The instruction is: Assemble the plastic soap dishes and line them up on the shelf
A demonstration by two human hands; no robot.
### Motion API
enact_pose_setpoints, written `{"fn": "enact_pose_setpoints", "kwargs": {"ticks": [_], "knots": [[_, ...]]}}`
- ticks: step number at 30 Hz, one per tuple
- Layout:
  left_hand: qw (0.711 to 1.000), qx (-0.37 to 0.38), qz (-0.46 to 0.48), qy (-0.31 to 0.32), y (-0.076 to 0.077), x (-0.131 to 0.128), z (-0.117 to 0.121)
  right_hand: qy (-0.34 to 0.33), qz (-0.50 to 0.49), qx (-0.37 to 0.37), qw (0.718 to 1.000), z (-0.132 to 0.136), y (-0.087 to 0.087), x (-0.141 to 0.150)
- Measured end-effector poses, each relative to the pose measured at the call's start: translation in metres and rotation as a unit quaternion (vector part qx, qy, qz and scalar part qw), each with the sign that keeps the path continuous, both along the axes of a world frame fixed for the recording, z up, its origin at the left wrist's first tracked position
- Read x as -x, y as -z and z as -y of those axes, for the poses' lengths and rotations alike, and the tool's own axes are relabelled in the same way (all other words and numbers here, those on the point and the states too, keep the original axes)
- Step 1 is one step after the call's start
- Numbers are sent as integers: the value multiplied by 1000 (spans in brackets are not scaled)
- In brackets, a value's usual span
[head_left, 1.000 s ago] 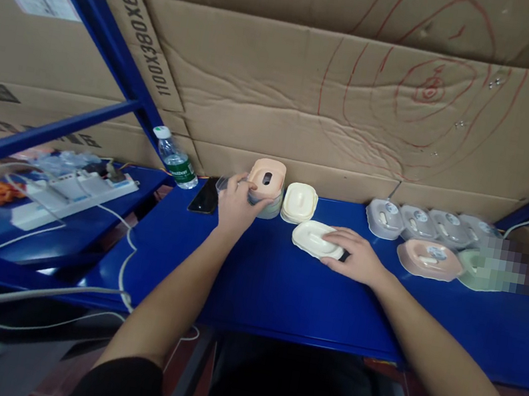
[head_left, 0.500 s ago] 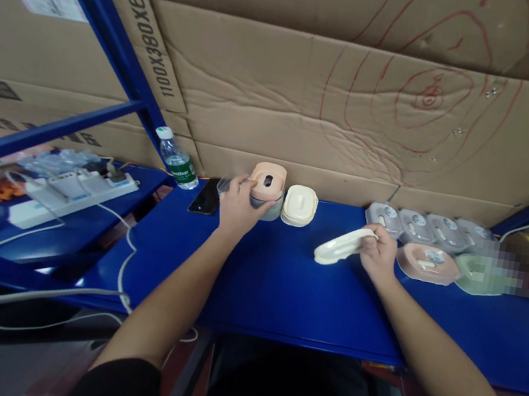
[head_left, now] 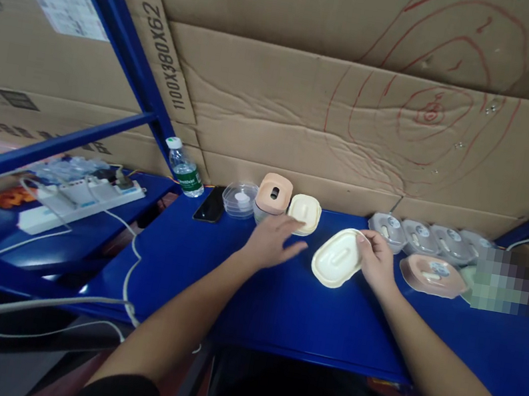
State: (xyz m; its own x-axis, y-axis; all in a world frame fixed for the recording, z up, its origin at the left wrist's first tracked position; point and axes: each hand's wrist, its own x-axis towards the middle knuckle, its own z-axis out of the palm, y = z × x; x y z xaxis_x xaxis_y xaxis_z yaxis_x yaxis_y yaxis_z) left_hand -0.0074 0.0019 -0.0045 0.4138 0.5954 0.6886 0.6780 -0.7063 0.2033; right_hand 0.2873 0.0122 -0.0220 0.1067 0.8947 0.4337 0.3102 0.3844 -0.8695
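A water bottle (head_left: 187, 175) and a dark phone (head_left: 210, 204) sit left of centre in the frame, with a white power strip (head_left: 83, 208) farther left. At centre, the left hand (head_left: 273, 240) is in front of the peach-topped stack (head_left: 274, 189) and the cream stack (head_left: 305, 210), hiding part of their lower edges. Its grip is spread, thumb apart from the fingers; whether the fingertips touch the cream stack, I cannot tell. Right of centre, the right hand (head_left: 376, 260) pinches the upper right edge of a cream lid (head_left: 337, 259), which is tilted.

The clear container (head_left: 238, 204) beside the peach-topped stack shows a white round patch. At right, four grey boxes (head_left: 388, 231) form a row behind a peach box (head_left: 434, 277), which bears a label and a pale bar. A green box (head_left: 468, 283) next to it is partly blurred out.

The surface (head_left: 285, 316) is blue. Behind it, cardboard (head_left: 264, 76) fills the upper frame, marked with red rings at upper right; a blue post (head_left: 114, 31) slants across the upper left.
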Motion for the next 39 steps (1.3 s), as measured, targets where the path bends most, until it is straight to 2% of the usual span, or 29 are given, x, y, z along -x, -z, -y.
{"fn": "enact_pose_setpoints", "kwargs": {"ticks": [1, 3, 6, 9, 12, 15, 18, 23, 27, 36, 39], "knots": [[997, 24, -42, 60, 2, -8, 5, -5, -9, 10, 1000, -1, 1, 1], [985, 59, -104, 128, 7, -22, 13, -8, -30, 24, 999, -3, 3, 1], [974, 88, -140, 152, 12, -31, 16, -7, -50, 34, 998, -6, 6, 1], [981, 85, -118, 130, 15, -29, 11, -38, -62, 72, 995, -9, 8, 0], [993, 75, -41, 78, 18, -25, 5, -142, -73, 123, 979, -9, 8, -1], [996, 80, 42, 23, 22, -26, 2, -251, -58, 137, 957, -4, 8, 3], [988, 127, 81, -25, 22, -29, -1, -303, -14, 124, 945, 4, 12, 14], [960, 238, 96, -108, 17, -30, -12, -280, 63, 115, 951, 9, 17, 31], [937, 303, 75, -157, 19, -25, -23, -267, 79, 109, 954, 9, 16, 31], [926, 328, 83, -168, 20, -23, -27, -251, 125, 65, 958, 9, 17, 24], [933, 316, 82, -152, 22, -22, -25, -231, 162, 30, 959, 9, 13, 21]]}}
